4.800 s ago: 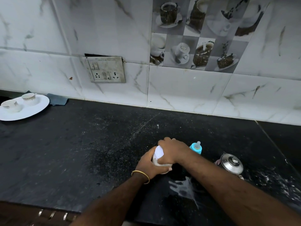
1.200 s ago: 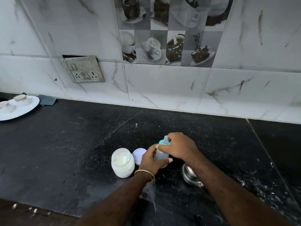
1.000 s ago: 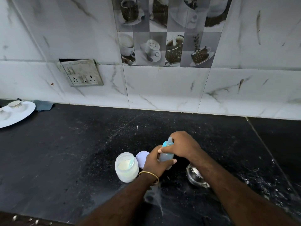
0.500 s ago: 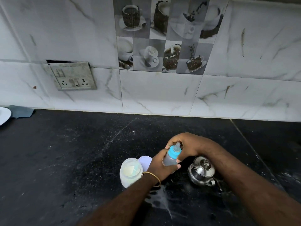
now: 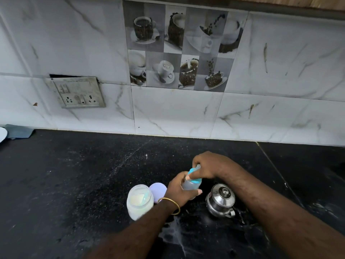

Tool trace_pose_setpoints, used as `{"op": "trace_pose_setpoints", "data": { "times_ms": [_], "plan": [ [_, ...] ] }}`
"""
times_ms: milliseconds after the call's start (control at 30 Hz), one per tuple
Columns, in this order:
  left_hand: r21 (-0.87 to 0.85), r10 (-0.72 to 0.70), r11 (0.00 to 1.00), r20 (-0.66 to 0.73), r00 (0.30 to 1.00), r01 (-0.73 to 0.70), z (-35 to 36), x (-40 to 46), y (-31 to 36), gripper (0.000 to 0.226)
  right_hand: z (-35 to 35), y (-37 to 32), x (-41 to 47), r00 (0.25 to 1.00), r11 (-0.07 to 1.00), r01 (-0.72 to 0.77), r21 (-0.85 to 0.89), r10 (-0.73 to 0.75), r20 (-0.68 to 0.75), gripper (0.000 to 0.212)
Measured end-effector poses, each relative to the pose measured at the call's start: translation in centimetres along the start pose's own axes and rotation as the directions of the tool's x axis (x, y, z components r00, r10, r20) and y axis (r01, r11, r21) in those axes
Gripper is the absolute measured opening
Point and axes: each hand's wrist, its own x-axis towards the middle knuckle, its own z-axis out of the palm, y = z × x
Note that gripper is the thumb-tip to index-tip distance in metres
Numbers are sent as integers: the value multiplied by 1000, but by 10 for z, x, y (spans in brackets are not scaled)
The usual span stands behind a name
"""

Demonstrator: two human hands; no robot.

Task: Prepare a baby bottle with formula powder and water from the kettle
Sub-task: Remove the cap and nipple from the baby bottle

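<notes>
Baby bottle [image 5: 190, 186] held tilted above the counter: left hand [image 5: 180, 189] wraps its body, right hand [image 5: 209, 168] grips the blue teat cap [image 5: 194, 172]. Open formula jar [image 5: 139, 201] stands just left, its lilac lid [image 5: 158, 189] lying behind it. Steel kettle [image 5: 220, 200] sits close right, under the right forearm. Black stone countertop [image 5: 74, 174], dusted with white specks; marbled wall tiles [image 5: 177, 113], a switch plate [image 5: 78, 93].

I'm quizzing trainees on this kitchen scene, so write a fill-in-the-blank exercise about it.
1. The left hand grips the clear baby bottle by its ____.
2. The right hand grips the bottle's ____ cap.
3. The white plastic formula jar stands open; its lilac round lid lies ____ it.
4. The small steel kettle has its lid ____.

Missing words: body; blue; behind; on
</notes>
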Motion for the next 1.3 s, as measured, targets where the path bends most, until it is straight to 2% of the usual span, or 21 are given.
{"op": "trace_pose_setpoints", "data": {
  "times_ms": [67,167,200,300,400,500,567,700,900,1067,1200,1300],
  "plan": [
    [25,-7,1000,13,1000,7,2,0,1,49,1,4,0,999,999,49,19,-49,13,36],
    [29,-26,999,17,1000,25,4,1,-1,48,2,7,3,991,993,121,-9,-120,53,68],
    [35,-28,999,15,999,28,4,2,-2,46,2,5,2,995,994,98,-41,-96,37,71],
    [47,-46,998,16,999,45,4,2,-2,45,3,5,3,998,995,56,-85,-59,-35,53],
    [67,-76,995,37,996,74,5,1,-5,50,8,6,5,991,989,133,-66,-133,1,30],
    [89,-123,989,24,992,121,6,0,-10,62,11,9,10,978,975,207,-75,-206,23,36],
    [126,-137,982,-10,990,138,7,0,-12,61,11,12,13,972,971,233,-47,-234,-10,43],
    [177,-172,967,-73,982,183,9,5,-28,60,14,27,25,983,983,174,52,-171,-64,60],
    [224,-202,950,-81,976,216,5,0,-19,53,51,50,54,996,991,87,106,-83,-40,59],
    [286,-190,933,-118,975,217,2,-4,-12,53,77,46,68,996,996,90,24,-90,0,69],
    [324,-188,921,-118,975,217,3,-2,-12,56,88,44,79,991,990,127,-56,-125,36,59],
    [319,-196,921,-121,973,225,2,-3,-13,56,94,42,83,990,989,138,-55,-136,44,46]
  ]
}}
